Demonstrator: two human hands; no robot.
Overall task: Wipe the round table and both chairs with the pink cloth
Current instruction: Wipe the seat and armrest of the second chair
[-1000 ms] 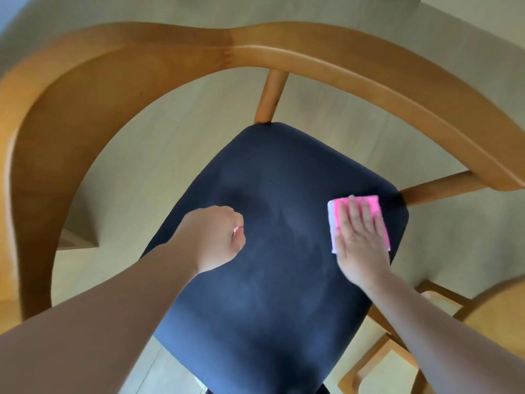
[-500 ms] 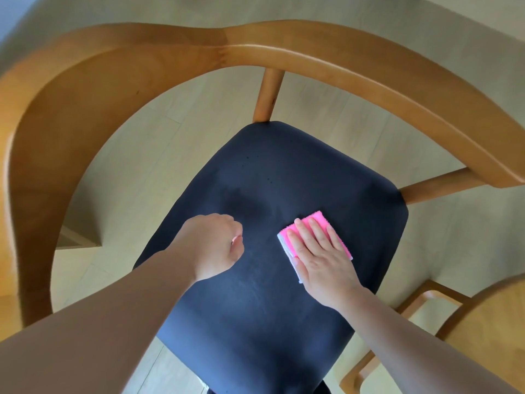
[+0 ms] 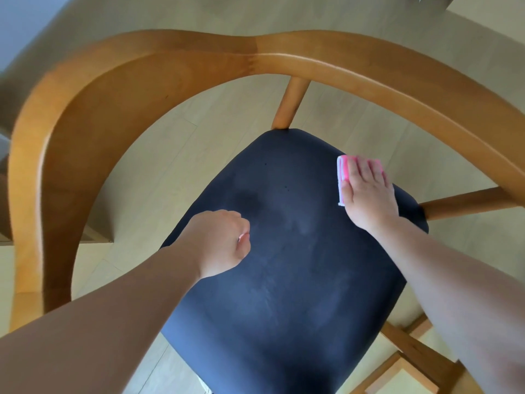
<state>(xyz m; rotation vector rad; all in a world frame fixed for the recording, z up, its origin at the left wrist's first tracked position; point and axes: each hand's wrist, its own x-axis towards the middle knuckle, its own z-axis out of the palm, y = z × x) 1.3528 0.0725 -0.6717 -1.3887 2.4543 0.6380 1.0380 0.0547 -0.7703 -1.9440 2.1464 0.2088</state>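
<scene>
I look straight down on a wooden chair with a curved backrest [image 3: 142, 81] and a dark navy seat [image 3: 284, 280]. My right hand [image 3: 366, 194] lies flat on the folded pink cloth [image 3: 342, 172], pressing it onto the far right part of the seat. Only the cloth's left edge and top strip show past my fingers. My left hand [image 3: 218, 243] is curled into a loose fist over the seat's left side, holding nothing.
Pale wood floor [image 3: 176, 155] surrounds the chair. Wooden spindles [image 3: 291, 106] join the backrest to the seat at the back and right. More wooden frame parts [image 3: 409, 362] show at the lower right, below the seat edge.
My right hand slid the pink cloth from the seat's right side to the middle, then back out to the far right corner. The left fist has stayed in place.
</scene>
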